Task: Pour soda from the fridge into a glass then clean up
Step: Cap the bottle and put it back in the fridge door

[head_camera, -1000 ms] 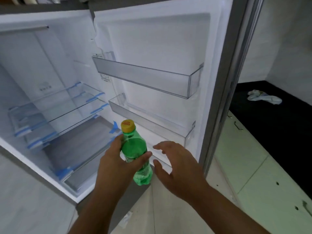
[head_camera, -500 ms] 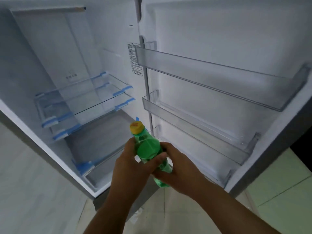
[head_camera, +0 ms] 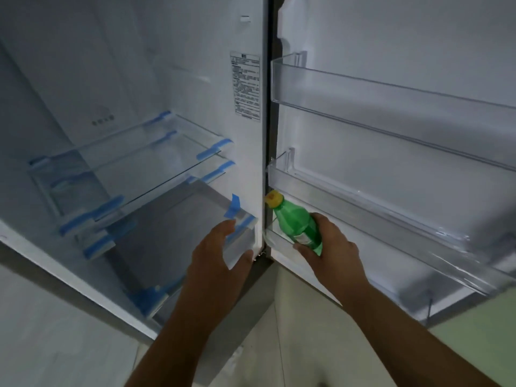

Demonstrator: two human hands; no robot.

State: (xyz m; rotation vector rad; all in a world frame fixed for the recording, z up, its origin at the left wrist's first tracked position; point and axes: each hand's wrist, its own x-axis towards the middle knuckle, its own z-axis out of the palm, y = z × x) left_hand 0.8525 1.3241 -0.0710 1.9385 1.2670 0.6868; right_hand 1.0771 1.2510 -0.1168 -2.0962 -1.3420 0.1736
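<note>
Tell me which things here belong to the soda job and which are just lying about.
Job: green soda bottle, tilted, gripped by the right hand; open left hand; door shelves behind the bottle.
Just there: glass shelves; blue tape; printed label on the fridge wall.

Bare forearms (head_camera: 178,331), bare left hand (head_camera: 217,261), right hand (head_camera: 335,252).

Dim, cool light falls on a pale grey tiled floor (head_camera: 50,344) at lower left, with a thin grout line between the tiles. A flat pale green panel (head_camera: 480,322) fills the lower right corner. An open white refrigerator (head_camera: 181,79) with clear glass shelves (head_camera: 134,169) edged in blue tape takes up the rest.
</note>
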